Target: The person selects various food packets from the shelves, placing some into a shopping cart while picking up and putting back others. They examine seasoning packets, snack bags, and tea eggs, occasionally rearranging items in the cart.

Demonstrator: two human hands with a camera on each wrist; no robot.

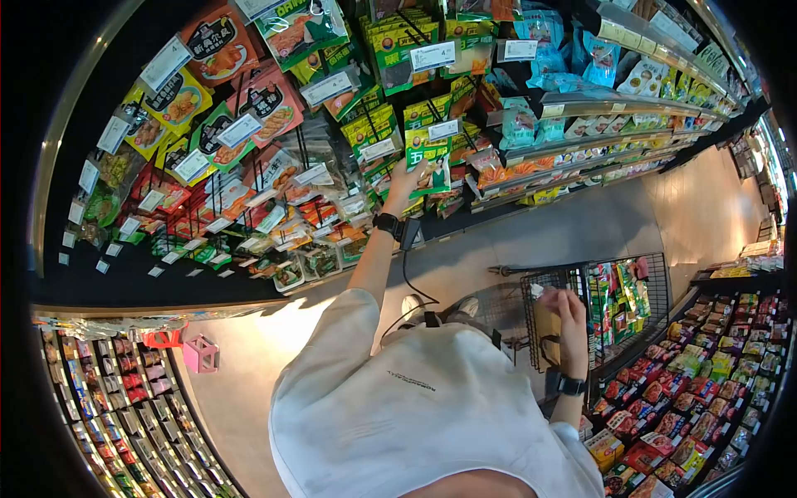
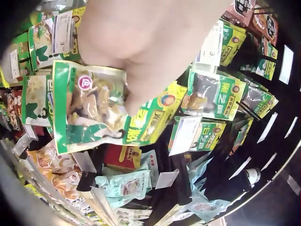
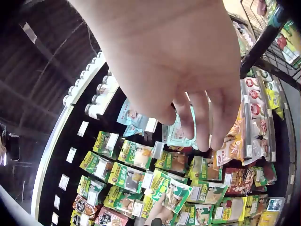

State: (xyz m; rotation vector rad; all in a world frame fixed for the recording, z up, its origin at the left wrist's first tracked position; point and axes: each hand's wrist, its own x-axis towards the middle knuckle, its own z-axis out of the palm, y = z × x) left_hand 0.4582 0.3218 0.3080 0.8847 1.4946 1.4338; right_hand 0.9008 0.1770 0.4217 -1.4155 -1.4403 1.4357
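My left hand (image 1: pixel 403 181) pinches a green and yellow snack packet (image 2: pixel 94 106) at its edge, in front of the hanging rows of the shelf. In the left wrist view the thumb lies over the packet's printed front, which shows a clear window with light brown pieces in it. My right hand (image 1: pixel 568 309) hangs above the near part of a wire shopping cart (image 1: pixel 667 282), its fingers (image 3: pixel 202 117) loosely bent with nothing visible between them. Similar green and yellow packets (image 2: pixel 211 99) hang on hooks close around my left hand.
Price tags (image 1: pixel 433 56) stick out on hook ends along the shelf. Blue packs (image 1: pixel 544 50) fill the shelf to the right. Several colourful packets (image 1: pixel 621 303) lie in the cart. A freezer-like display (image 1: pixel 689 390) stands at right, and a pink stool (image 1: pixel 201 354) on the floor at left.
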